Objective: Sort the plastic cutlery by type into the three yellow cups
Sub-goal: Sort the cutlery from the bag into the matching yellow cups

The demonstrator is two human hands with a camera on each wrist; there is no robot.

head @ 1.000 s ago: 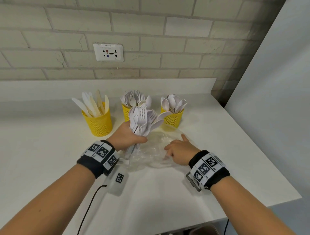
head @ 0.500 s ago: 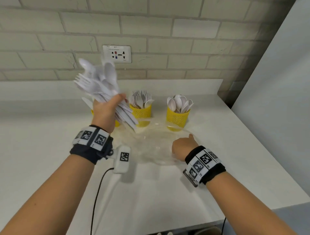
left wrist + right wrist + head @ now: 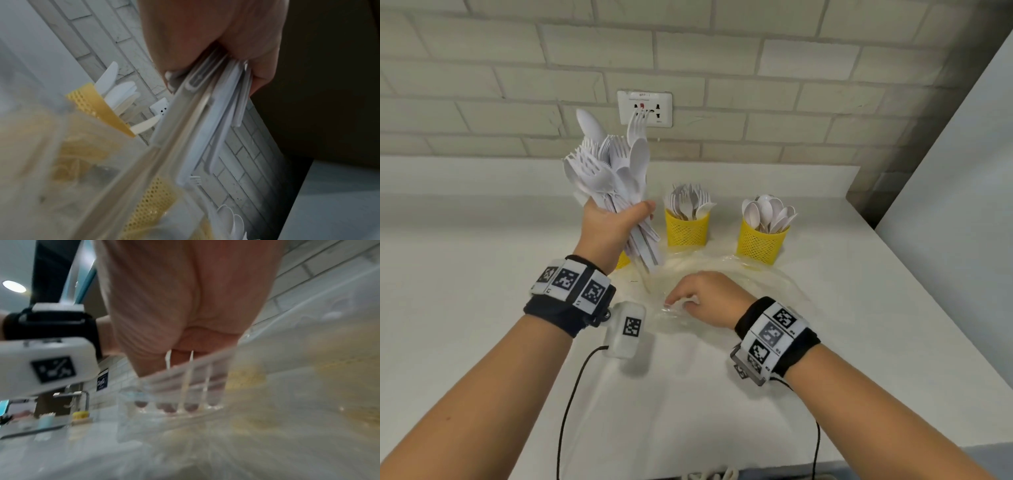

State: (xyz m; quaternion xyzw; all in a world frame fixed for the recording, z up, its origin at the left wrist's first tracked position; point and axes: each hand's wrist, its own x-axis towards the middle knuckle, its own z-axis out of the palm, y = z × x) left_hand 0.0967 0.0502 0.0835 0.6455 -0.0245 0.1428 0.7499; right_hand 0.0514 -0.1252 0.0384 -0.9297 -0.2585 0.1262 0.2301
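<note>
My left hand (image 3: 619, 222) grips a thick bundle of white plastic forks and spoons (image 3: 609, 171) by the handles and holds it upright above the counter. In the left wrist view those handles (image 3: 207, 110) run out from under my curled fingers. Three yellow mesh cups stand at the back. The left cup (image 3: 623, 262) is mostly hidden behind my wrist, and it holds knives (image 3: 115, 91). The middle cup (image 3: 687, 233) holds forks and the right cup (image 3: 762, 241) holds spoons. My right hand (image 3: 681, 303) rests fingertips-down on a clear plastic bag (image 3: 774, 284); the fingertips (image 3: 170, 408) show through the plastic.
A white counter (image 3: 482, 308) runs back to a brick wall with a socket plate (image 3: 645, 109). The counter ends at its right edge (image 3: 945, 308) beside a grey wall. Black cables (image 3: 566, 411) hang from both wrist units over the front edge.
My left hand has pulled the cutlery bundle out of the bag and lifted it well above the counter, now turning it upright. My right hand has stayed on the bag, shifting slightly left.
</note>
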